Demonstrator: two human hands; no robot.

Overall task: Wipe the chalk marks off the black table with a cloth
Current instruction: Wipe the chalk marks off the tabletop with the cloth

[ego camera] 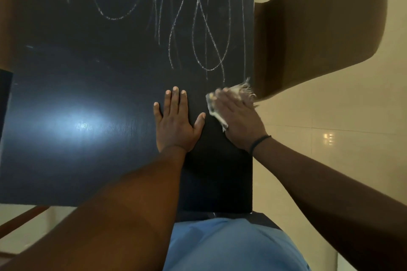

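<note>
cloth (217, 106) mostly hidden under blurred right hand (239, 120), chalk marks (198, 28) cut off at top

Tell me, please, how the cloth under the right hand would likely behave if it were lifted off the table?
The cloth would probably droop limply, since it lies crumpled flat under the right hand. Its frayed threads suggest thin, light fabric that may shed. It likely slides easily on the glossy table.
</note>
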